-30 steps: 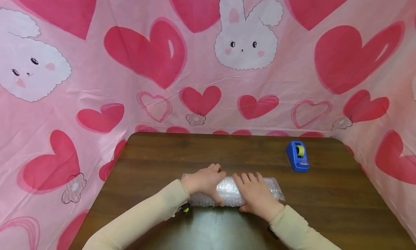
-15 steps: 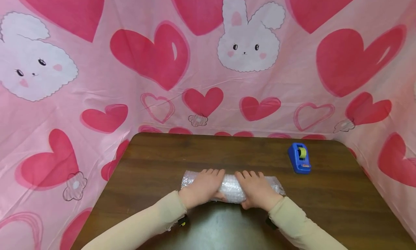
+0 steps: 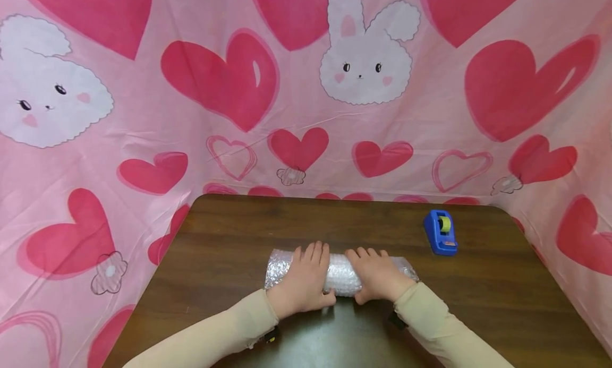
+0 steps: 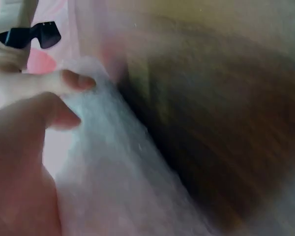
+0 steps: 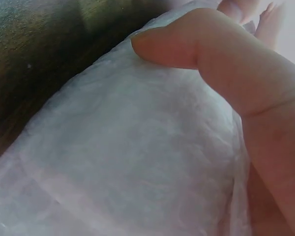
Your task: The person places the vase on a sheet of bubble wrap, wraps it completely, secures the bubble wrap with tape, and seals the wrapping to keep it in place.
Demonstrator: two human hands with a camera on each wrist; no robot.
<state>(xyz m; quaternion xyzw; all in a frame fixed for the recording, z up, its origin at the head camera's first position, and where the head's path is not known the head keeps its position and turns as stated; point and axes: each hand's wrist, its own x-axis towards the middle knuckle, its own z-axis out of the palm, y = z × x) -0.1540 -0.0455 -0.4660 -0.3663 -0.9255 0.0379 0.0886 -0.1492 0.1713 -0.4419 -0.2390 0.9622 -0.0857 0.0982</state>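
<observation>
A roll of clear bubble wrap [image 3: 342, 276] lies crosswise on the brown table in the head view; whatever is inside is hidden. My left hand [image 3: 302, 283] rests over its left half, fingers stretched straight across the top and thumb pointing right along the near side. On the right half, my right hand [image 3: 381, 275] grips the roll, with fingers bent over the top and thumb at the near edge. The right wrist view shows this thumb [image 5: 167, 46] against the crinkled wrap. Both thumbs come close together beside the roll in the left wrist view.
A blue tape dispenser [image 3: 441, 232] with a yellow roll stands at the table's back right. Behind the wooden table [image 3: 229, 224] hangs a pink cloth [image 3: 296, 110] with hearts and rabbits, also closing in both sides.
Since one second ago, the roll has turned and shifted slightly away from me. My left hand's fingers have straightened across it and its thumb has swung out. The dispenser stays put.
</observation>
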